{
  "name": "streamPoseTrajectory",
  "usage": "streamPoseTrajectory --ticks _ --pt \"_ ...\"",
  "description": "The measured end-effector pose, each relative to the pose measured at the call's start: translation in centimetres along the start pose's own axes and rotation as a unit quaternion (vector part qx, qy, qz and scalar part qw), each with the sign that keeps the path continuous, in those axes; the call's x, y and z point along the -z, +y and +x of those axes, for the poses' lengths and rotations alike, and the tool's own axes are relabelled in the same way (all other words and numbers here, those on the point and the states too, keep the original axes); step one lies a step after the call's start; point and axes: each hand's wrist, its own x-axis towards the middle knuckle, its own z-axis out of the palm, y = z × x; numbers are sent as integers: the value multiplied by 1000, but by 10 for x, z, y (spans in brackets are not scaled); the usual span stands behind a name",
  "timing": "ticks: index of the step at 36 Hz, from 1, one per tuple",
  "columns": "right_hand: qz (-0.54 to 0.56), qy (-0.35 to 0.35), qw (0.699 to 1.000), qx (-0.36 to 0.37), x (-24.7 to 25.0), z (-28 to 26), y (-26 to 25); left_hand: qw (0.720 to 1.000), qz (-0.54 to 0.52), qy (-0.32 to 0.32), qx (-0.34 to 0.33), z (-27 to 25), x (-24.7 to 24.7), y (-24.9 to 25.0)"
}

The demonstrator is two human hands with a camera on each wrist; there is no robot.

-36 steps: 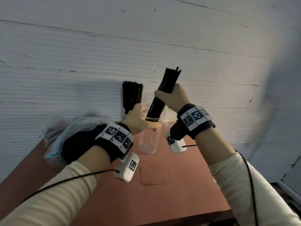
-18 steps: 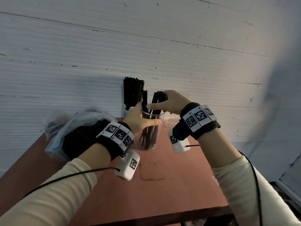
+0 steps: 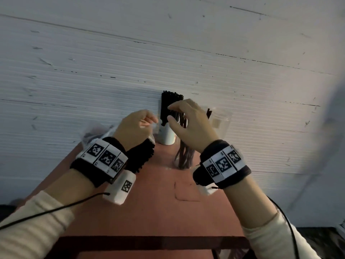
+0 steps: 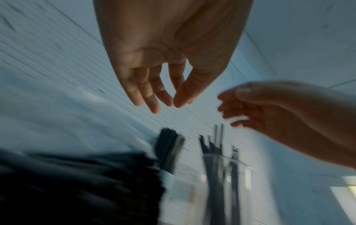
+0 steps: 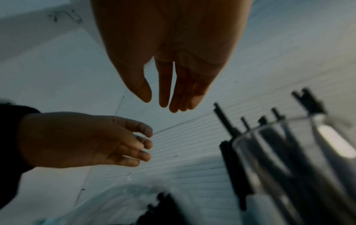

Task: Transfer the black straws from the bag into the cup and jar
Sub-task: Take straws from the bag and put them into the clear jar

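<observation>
A clear glass jar [image 3: 183, 158] stands on the table with several black straws [image 3: 182, 120] loose in it. Behind it, a white cup [image 3: 166, 136] is packed with black straws [image 3: 169, 101]. My right hand [image 3: 170, 113] hovers over the jar's straws with straight fingers and holds nothing, as the right wrist view [image 5: 159, 105] confirms. My left hand [image 3: 150, 121] hangs relaxed and empty to the left of the cup, fingers loosely curved [image 4: 169, 105]. The plastic bag [image 3: 93, 130] lies at the left under my left wrist, with straw ends [image 3: 141, 157] sticking out.
The red-brown table [image 3: 149, 212] butts against a white ribbed wall [image 3: 168, 62]. Another clear container [image 3: 221, 121] stands right of the jar, with a straw [image 3: 209, 113] showing by it. The table's dark front edge [image 3: 149, 242] is near me.
My right hand lowered the straw bunch into the jar, let it go and lifted above it. My left hand released the jar and drew off to the left.
</observation>
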Motion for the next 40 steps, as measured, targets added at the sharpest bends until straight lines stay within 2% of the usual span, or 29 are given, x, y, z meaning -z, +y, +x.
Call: streamPoseTrajectory --ticks 5,9,12,14,18,22,26,31,34,40 --pt "74 -74 994 -25 -42 -2 -19 998 38 20 44 -17 58 -23" --pt "88 -161 982 -45 -73 1 -36 990 103 -50 83 -27 86 -44" --pt "44 -237 968 -71 -91 7 -39 987 105 -103 64 -26 88 -59" --pt "0 -263 963 -63 -102 11 -45 987 95 -117 54 -30 88 -68" --pt "-72 -312 947 -34 -117 13 -57 992 79 -76 58 -34 86 -82" --pt "-100 -315 944 12 -129 14 -64 992 81 -43 82 -32 87 -89" --pt "-152 -289 943 60 -137 14 -68 993 76 -22 90 -29 87 -85" --pt "-198 -361 911 31 -144 23 -72 994 68 -25 86 -29 90 -85" --pt "-203 -366 908 16 -141 24 -71 993 74 -13 86 -28 88 -83" --pt "-180 -342 922 -18 -132 23 -69 994 61 -2 90 -26 86 -82"
